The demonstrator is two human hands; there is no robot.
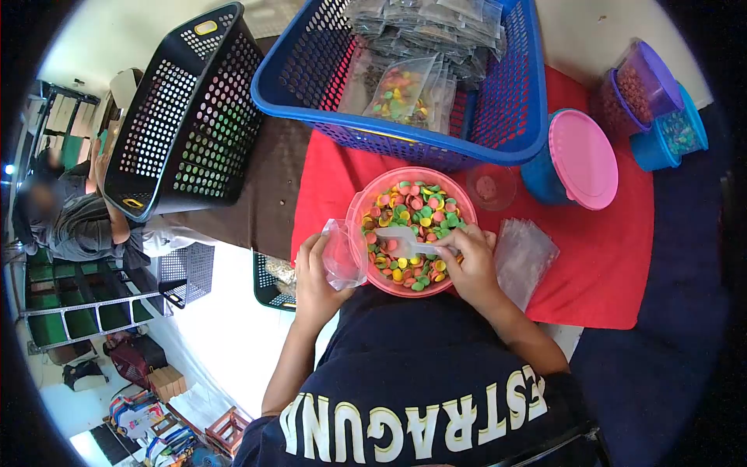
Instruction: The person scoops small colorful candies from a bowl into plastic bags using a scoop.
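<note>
A pink bowl (387,286) holds many small cup-shaped pieces (430,204) in red, green and yellow. My left hand (315,282) is closed on a clear plastic bag (345,255), which it holds against the bowl's left rim. The bag's mouth faces the bowl; whether anything lies inside I cannot make out. Between the fingers and thumb of my right hand (475,268) is the handle of a whitish plastic scoop (400,242). Its head rests low over the colourful pieces, with a few reddish ones at it.
Flat clear bags (524,261) lie right of the bowl on a red cloth (599,268). Behind stands a blue basket (405,134) of filled bags. A pink-lidded tub (582,159) and small containers (634,93) are right. At left are a black basket (222,117) and another person (85,222).
</note>
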